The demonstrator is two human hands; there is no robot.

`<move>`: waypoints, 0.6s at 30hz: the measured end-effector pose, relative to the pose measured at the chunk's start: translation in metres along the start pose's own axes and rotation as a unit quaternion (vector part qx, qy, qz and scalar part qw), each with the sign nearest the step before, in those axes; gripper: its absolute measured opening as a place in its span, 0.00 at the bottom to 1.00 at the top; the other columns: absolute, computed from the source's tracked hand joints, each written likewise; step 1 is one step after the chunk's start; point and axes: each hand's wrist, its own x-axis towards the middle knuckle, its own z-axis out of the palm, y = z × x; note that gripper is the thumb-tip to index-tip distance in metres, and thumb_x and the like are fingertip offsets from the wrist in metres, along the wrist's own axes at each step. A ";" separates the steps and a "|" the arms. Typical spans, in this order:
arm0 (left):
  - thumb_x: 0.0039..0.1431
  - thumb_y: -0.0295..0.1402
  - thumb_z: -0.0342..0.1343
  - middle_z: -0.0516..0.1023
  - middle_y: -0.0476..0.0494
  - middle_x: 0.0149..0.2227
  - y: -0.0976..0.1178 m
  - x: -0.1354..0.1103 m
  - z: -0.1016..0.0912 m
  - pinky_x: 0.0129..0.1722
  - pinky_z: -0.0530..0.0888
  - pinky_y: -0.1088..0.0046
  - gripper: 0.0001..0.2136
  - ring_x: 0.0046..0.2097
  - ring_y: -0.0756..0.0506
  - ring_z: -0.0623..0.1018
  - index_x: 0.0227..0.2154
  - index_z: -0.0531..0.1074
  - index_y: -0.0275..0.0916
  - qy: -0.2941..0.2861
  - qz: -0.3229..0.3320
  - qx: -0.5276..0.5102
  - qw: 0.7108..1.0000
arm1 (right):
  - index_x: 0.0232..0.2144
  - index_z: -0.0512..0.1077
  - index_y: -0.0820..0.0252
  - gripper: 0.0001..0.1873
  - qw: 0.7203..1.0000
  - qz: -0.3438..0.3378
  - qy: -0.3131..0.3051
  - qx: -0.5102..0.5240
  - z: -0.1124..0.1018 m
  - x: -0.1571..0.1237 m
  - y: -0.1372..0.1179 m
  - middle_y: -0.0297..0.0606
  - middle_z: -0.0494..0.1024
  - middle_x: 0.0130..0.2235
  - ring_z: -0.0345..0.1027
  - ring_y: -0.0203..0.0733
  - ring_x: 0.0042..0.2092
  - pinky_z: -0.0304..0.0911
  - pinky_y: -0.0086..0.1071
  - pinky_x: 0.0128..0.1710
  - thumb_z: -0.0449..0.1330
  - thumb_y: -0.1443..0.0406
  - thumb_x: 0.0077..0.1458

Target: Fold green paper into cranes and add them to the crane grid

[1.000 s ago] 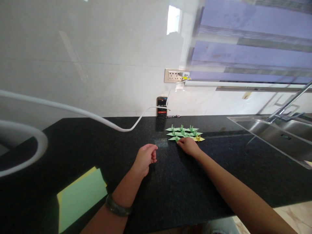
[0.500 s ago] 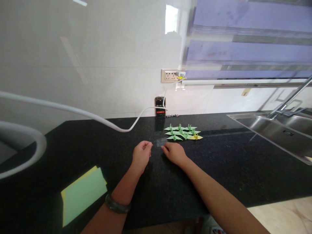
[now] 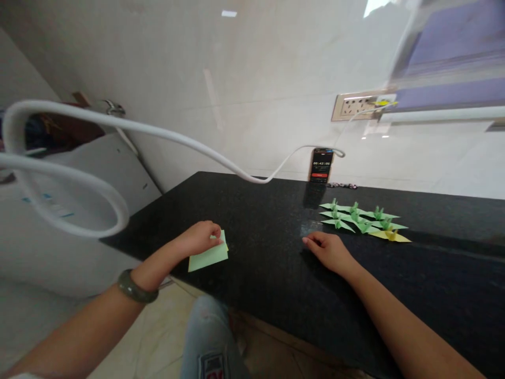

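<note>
My left hand (image 3: 198,238) rests on a small stack of light green and yellow paper sheets (image 3: 211,255) near the left front edge of the black counter (image 3: 268,273), its fingers curled onto the top sheet. My right hand (image 3: 330,251) lies on the bare counter with the fingers loosely curled and nothing in it. Just beyond it, several folded green paper cranes (image 3: 355,217) and one yellow crane (image 3: 390,235) lie in rows.
A phone (image 3: 320,165) showing a timer leans against the tiled wall, plugged by a white cable (image 3: 177,138) into a wall socket (image 3: 355,107). The counter's left end and front edge are close; floor lies below. A white appliance (image 3: 79,179) stands to the left.
The view has swung left. My left hand has moved left onto the paper stack. My right hand has drawn back from the cranes and rests on the counter.
</note>
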 end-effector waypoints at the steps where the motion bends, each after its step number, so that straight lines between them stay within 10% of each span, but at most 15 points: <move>1: 0.33 0.44 0.58 0.73 0.42 0.34 -0.012 -0.009 0.001 0.40 0.62 0.70 0.17 0.39 0.42 0.69 0.28 0.73 0.40 -0.020 0.012 0.049 0.999 | 0.21 0.67 0.59 0.18 1.000 -0.004 -0.006 0.004 0.000 -0.001 -0.001 0.33 0.69 0.20 0.63 0.36 0.24 0.53 0.27 0.24 0.45 0.55 0.52; 4: 0.31 0.51 0.55 0.59 0.32 0.53 -0.033 -0.033 0.013 0.48 0.56 0.64 0.40 0.53 0.35 0.58 0.51 0.58 0.37 -0.058 0.023 0.146 0.987 | 0.21 0.66 0.59 0.17 1.000 -0.009 -0.023 0.005 0.000 -0.002 -0.004 0.33 0.69 0.20 0.63 0.36 0.23 0.53 0.27 0.24 0.46 0.56 0.51; 8: 0.44 0.54 0.44 0.40 0.30 0.59 -0.037 -0.059 0.041 0.50 0.52 0.54 0.40 0.58 0.32 0.44 0.57 0.43 0.36 -0.081 -0.009 0.189 0.979 | 0.22 0.67 0.58 0.16 0.999 -0.013 -0.034 0.004 -0.002 -0.004 -0.007 0.33 0.70 0.20 0.63 0.36 0.24 0.54 0.27 0.25 0.46 0.57 0.51; 18: 0.56 0.41 0.37 0.54 0.38 0.56 -0.030 -0.094 0.069 0.54 0.54 0.61 0.23 0.57 0.43 0.54 0.53 0.54 0.36 0.073 0.049 0.177 0.980 | 0.25 0.69 0.57 0.16 0.999 -0.020 -0.050 -0.004 -0.002 -0.004 -0.008 0.35 0.71 0.23 0.64 0.37 0.26 0.54 0.28 0.26 0.46 0.57 0.52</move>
